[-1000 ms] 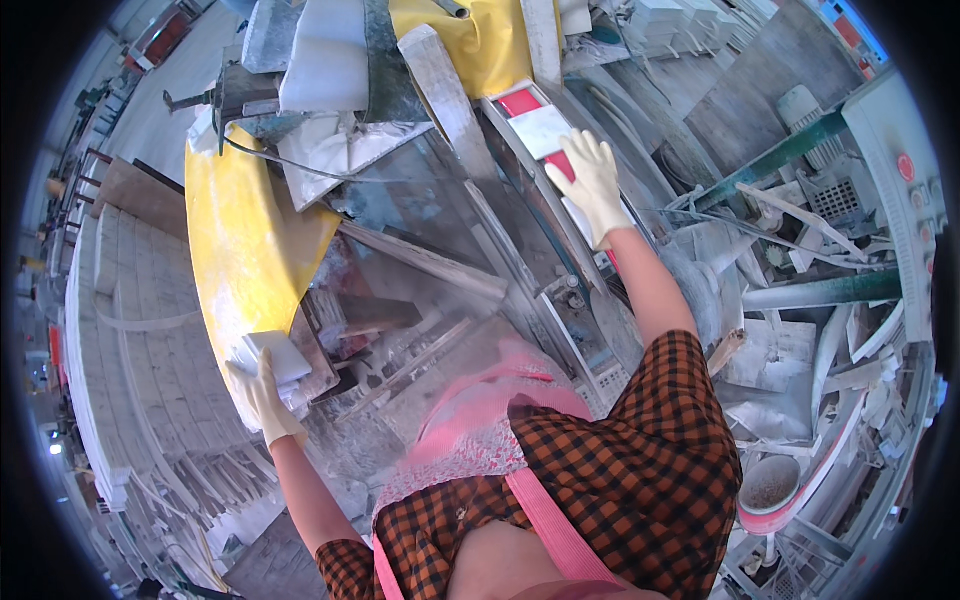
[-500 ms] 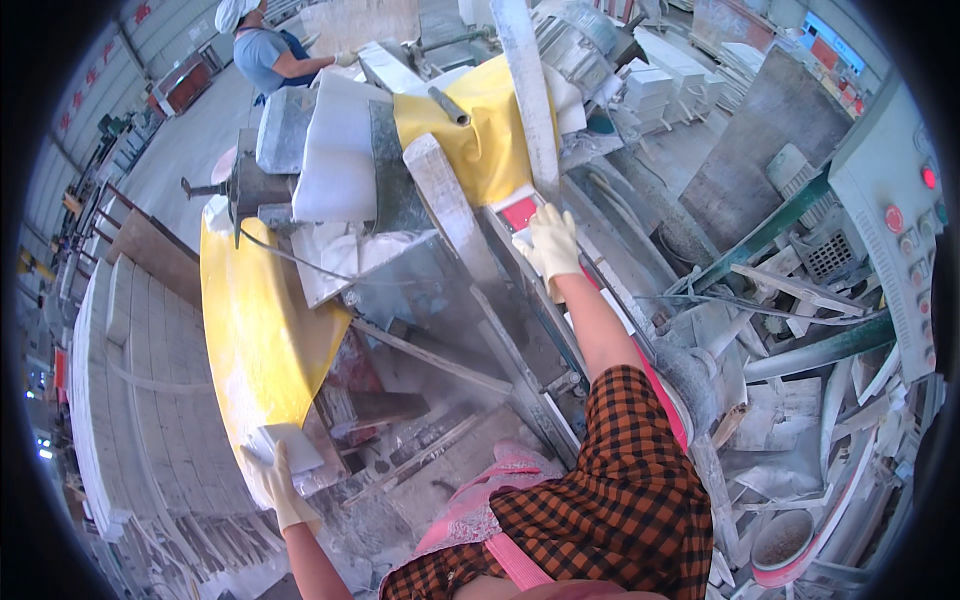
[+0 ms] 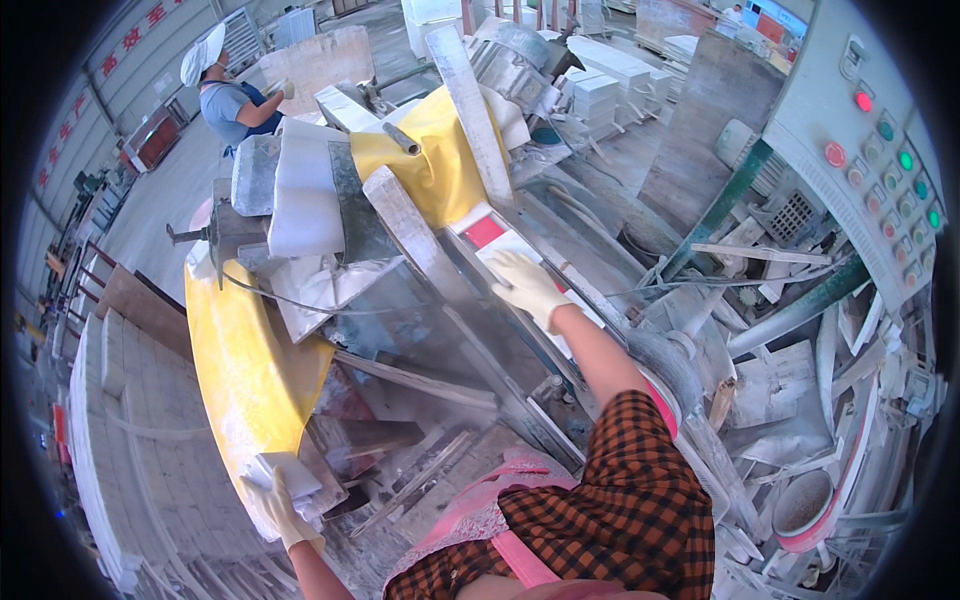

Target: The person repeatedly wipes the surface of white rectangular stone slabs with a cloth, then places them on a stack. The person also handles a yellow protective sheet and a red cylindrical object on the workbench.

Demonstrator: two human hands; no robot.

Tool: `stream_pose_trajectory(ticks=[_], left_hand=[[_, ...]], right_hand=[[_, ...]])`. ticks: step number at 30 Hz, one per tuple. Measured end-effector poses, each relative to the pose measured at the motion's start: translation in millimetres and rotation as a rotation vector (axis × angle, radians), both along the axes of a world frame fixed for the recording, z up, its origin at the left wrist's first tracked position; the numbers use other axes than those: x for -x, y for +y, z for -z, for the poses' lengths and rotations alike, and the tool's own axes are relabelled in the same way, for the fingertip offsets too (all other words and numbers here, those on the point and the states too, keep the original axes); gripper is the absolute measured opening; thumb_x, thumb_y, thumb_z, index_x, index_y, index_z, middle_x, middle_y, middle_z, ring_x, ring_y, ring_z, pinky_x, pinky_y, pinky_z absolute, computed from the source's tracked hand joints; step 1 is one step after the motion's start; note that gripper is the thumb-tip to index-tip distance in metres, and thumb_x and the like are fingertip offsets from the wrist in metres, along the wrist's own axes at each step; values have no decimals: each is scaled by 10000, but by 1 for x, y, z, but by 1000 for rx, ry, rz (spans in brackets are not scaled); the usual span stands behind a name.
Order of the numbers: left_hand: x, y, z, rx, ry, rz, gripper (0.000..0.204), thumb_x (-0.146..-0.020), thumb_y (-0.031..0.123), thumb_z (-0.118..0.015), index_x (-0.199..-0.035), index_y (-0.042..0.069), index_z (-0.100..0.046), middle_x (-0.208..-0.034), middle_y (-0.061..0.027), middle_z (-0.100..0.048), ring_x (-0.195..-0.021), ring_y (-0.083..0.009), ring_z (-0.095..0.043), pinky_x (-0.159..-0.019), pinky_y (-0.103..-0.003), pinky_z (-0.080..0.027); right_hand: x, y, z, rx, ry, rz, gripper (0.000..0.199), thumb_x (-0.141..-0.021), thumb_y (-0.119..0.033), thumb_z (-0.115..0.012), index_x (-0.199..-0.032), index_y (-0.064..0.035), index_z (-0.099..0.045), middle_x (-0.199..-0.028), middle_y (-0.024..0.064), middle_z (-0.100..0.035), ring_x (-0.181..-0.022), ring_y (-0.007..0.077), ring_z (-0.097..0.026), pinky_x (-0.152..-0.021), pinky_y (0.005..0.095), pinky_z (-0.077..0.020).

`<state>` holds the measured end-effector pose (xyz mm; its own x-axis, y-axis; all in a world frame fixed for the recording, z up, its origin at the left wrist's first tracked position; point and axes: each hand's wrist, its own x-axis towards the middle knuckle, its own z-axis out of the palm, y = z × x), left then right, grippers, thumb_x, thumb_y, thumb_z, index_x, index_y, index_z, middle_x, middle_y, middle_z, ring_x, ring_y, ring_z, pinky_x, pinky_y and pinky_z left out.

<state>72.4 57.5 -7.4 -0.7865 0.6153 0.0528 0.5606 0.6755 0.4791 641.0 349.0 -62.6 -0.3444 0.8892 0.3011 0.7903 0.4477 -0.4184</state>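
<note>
My left hand, in a pale rubber glove, grips a small stack of white tiles at the lower end of a yellow sheet. My right hand, gloved the same way, lies palm down with its fingers stretched out. It rests on a white tile in a narrow track over a red belt. The belt's red shows beyond that tile and again below my right forearm. The tile's near part is hidden under my hand.
A control panel with lit buttons stands at the right. Two dusty boards flank a yellow cloth ahead. White slabs are stacked at the left; scrap pieces lie to the right. Another person works at the far left.
My right hand has drawn back toward me along the track, and a white tile now shows ahead of it. My left hand still holds the tiles. The view has turned slightly right.
</note>
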Motion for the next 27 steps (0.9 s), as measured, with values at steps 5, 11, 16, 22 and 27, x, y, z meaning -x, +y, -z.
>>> stream_pose_trajectory(ticks=[5, 11, 16, 22, 27], left_hand=[[-2, -2, 5, -107, -20, 24, 1004, -879, 480, -732, -1615, -18, -266, -1624, -255, -360, -1512, -370, -332, -1242, -418, -272], [-20, -6, -3, -295, -212, 38, 970, -908, 426, -731, -1615, -30, -249, -1644, -228, -335, -1506, -340, -353, -1225, -395, -302], [-22, 2, -8, -265, -214, -3, 994, -885, 428, -752, -1606, -46, -259, -1635, -243, -344, -1501, -356, -361, -1220, -402, -310], [-7, 0, 1, -139, -65, -9, 1042, -858, 498, -751, -1601, -50, -267, -1612, -268, -377, -1486, -386, -383, -1214, -424, -314], [7, 4, 7, 43, 77, -28, 1089, -831, 565, -742, -1607, -30, -262, -1593, -288, -396, -1476, -409, -395, -1204, -447, -327]], right_hand=[[-85, -82, -53, 106, -131, -124, 642, -803, -173, -722, -1419, -82, -566, -1494, 156, -529, -1441, 349, -425, -1172, 441, -363], [-86, -146, -45, 284, -587, -24, 1113, -655, -197, -858, -1610, -57, -305, -1657, 188, -315, -1551, 334, -272, -1270, 440, -219], [-59, -148, -6, 15, -697, 170, 914, -795, -175, -734, -1587, -5, -310, -1634, 195, -352, -1535, 307, -313, -1263, 471, -248], [-58, -117, 9, -211, -553, 187, 594, -934, -122, -522, -1493, 46, -409, -1522, 205, -487, -1438, 306, -447, -1237, 465, -303], [-44, -49, -13, -481, -578, 93, 503, -960, -158, -463, -1430, 20, -492, -1454, 149, -565, -1376, 247, -510, -1223, 458, -326]])
